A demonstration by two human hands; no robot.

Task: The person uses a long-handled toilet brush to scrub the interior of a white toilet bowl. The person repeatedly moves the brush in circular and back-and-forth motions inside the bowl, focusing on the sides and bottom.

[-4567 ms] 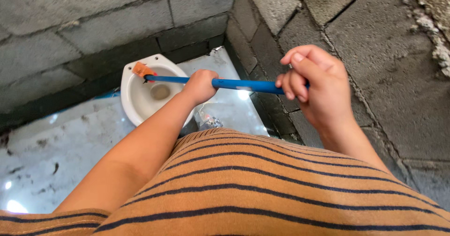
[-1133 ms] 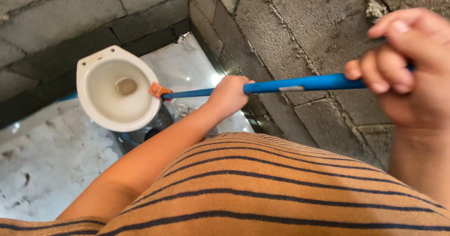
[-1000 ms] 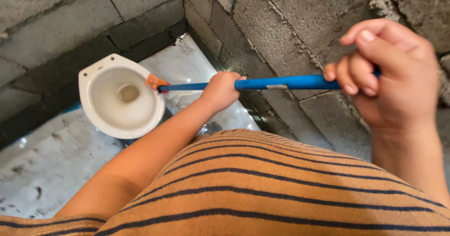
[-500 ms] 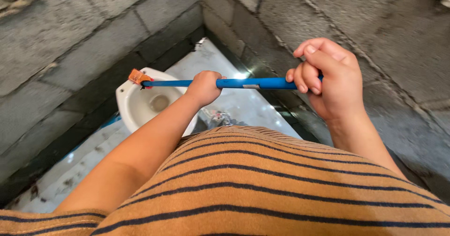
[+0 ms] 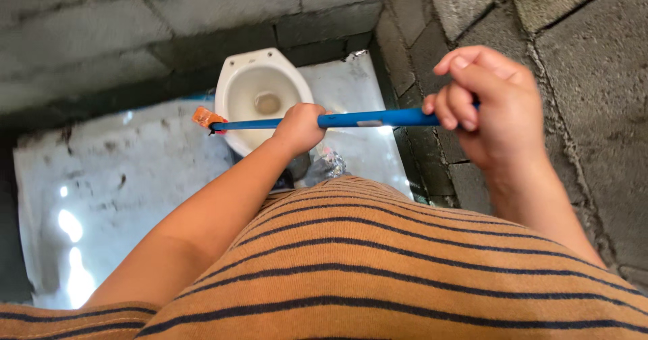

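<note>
Brush: long blue handle, orange head at frame centre-left, beside white toilet rim. Left hand fingers wrapped mid-handle; right hand fingers curled round handle end.

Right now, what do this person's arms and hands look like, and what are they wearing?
Both arms are bare to the hands, with no sleeves showing. The left hand and right hand wear no gloves, rings or watch. The body below wears a tan top with thin dark horizontal stripes.
</note>
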